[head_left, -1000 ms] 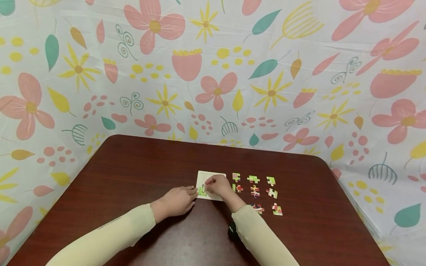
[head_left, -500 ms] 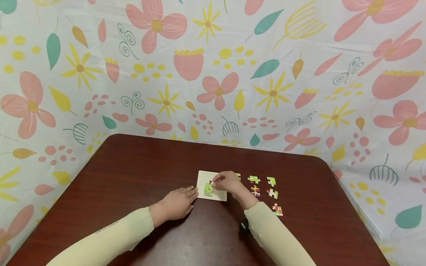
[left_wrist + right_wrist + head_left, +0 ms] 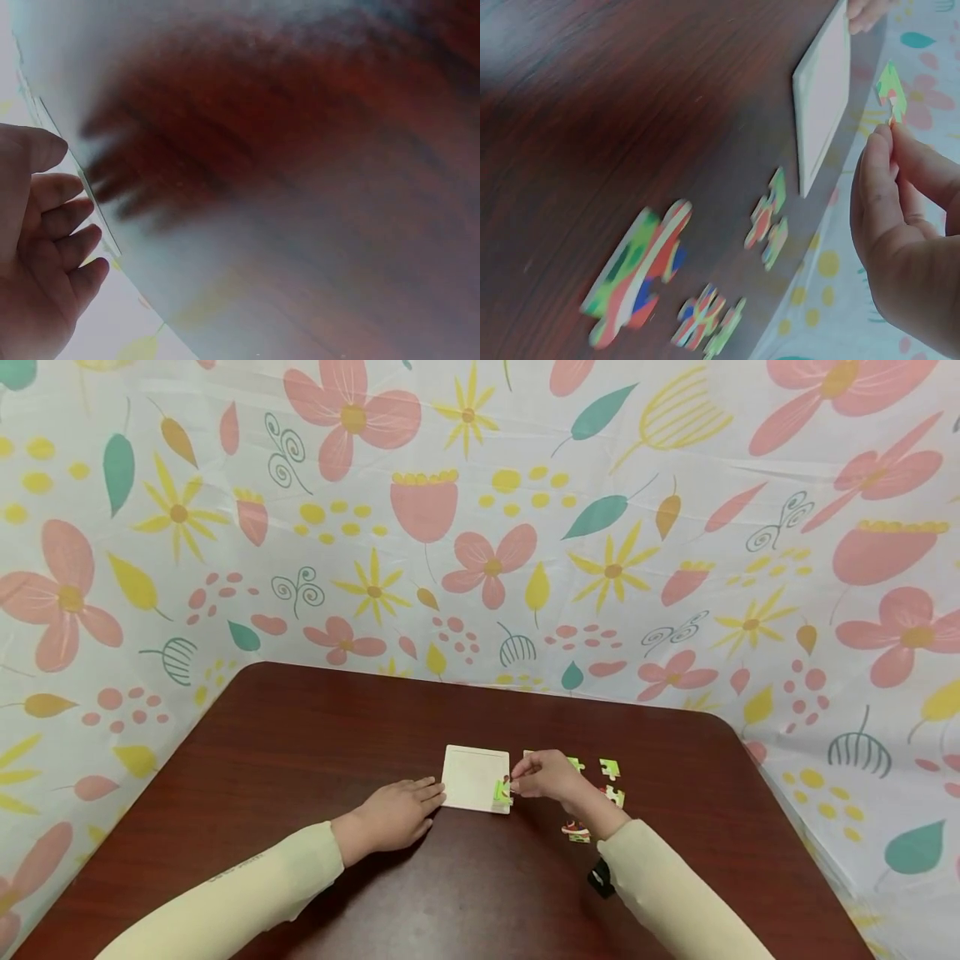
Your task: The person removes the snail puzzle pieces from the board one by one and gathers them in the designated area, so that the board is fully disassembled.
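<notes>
In the head view, a pale square puzzle board [image 3: 468, 777] lies flat on the table. My left hand [image 3: 397, 814] rests on the table with its fingertips right at the board's left edge; in the left wrist view, the left fingers [image 3: 75, 247] reach toward a thin pale edge. My right hand [image 3: 551, 775] pinches a green puzzle piece [image 3: 501, 792] between thumb and fingertips; it overlaps the board's lower right corner. The right wrist view shows this held piece raised above the tabletop. Several loose puzzle pieces [image 3: 634, 277] lie below it there, some hidden by my right arm in the head view.
The dark red-brown wooden table [image 3: 337, 718] has rounded far corners. Behind it hangs a white cloth [image 3: 480, 627] with printed flowers and leaves. One loose puzzle piece [image 3: 610, 768] lies at the back right of the group, beyond my right hand.
My right hand has moved right with the pinched puzzle piece, from over the board's middle to its lower right corner. The left hand stays nearly in place at the board's left edge.
</notes>
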Demonstrator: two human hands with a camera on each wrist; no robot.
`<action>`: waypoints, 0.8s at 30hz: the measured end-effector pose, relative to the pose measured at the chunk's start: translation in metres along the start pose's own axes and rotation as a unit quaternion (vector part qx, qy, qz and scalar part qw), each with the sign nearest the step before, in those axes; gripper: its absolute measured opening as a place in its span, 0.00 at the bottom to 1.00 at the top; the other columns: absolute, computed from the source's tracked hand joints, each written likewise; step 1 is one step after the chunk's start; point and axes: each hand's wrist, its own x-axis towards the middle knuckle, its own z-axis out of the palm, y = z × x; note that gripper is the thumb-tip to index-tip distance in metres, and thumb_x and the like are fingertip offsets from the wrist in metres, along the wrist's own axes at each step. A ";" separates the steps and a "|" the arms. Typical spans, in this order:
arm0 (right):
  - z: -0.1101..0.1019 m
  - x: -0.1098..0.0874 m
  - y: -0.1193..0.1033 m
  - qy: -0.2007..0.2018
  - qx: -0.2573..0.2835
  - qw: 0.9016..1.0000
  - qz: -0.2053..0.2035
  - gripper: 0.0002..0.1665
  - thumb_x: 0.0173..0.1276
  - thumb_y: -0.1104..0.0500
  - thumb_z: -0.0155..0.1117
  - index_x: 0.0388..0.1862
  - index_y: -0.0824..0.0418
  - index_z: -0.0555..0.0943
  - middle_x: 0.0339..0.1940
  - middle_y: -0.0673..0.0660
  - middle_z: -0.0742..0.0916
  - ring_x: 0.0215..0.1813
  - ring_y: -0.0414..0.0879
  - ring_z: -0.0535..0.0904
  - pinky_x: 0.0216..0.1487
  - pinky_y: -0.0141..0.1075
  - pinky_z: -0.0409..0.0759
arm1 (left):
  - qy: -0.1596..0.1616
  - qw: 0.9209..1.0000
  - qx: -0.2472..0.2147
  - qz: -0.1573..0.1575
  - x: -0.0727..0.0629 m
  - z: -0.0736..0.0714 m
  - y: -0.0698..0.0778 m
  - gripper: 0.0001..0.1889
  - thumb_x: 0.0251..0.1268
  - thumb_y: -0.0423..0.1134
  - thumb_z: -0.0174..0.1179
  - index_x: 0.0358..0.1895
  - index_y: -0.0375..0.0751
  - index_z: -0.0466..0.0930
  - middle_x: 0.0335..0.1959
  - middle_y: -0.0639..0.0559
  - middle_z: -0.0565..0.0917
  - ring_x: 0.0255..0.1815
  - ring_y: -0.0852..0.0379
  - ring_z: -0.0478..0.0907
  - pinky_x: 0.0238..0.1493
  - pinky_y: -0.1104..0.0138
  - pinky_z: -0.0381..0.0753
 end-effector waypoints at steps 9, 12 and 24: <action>-0.013 -0.014 0.015 -0.011 -0.014 1.000 0.015 0.08 0.68 0.69 0.67 0.43 0.73 0.82 0.39 0.62 0.89 0.39 0.44 0.88 0.49 0.46 0.89 | -0.001 1.000 -0.010 -0.001 0.001 -0.006 0.003 0.21 0.75 0.43 0.58 0.67 0.42 0.80 0.70 0.49 0.80 0.73 0.51 0.75 0.70 0.60 0.77; -0.015 -0.017 0.020 -0.009 -0.017 1.000 0.017 0.08 0.68 0.69 0.67 0.43 0.73 0.82 0.38 0.61 0.89 0.38 0.45 0.88 0.48 0.45 0.89 | 0.001 1.000 -0.011 -0.001 0.001 -0.005 0.002 0.21 0.75 0.43 0.58 0.67 0.42 0.80 0.70 0.48 0.80 0.73 0.51 0.76 0.70 0.60 0.77; -0.018 -0.024 0.035 -0.016 -0.052 0.999 -0.002 0.06 0.67 0.71 0.66 0.40 0.75 0.82 0.34 0.64 0.88 0.36 0.46 0.87 0.43 0.43 0.89 | -0.005 1.000 -0.012 -0.008 0.002 -0.002 0.002 0.21 0.74 0.43 0.58 0.67 0.42 0.80 0.70 0.49 0.80 0.74 0.51 0.75 0.71 0.60 0.77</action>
